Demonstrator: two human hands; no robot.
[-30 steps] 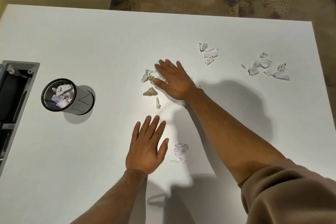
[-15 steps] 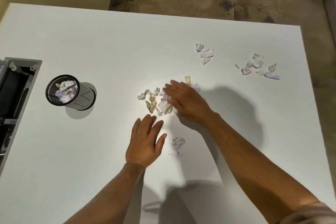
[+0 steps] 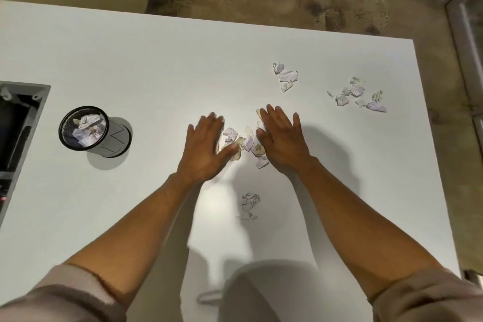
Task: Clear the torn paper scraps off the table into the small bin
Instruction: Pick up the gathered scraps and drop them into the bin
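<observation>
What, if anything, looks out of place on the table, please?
Torn scraps lie loose in four spots: between the hands, near the person, and two far clusters. The bin stands upright.

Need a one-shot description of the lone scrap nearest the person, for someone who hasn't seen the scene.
Start at the white table and find the two hands, left hand and right hand, flanking a pile of scraps. Come straight toward the person, between the forearms: the crumpled scrap lies there. Unlike the other clusters, it sits alone, nearest the person, and nothing touches it.
</observation>
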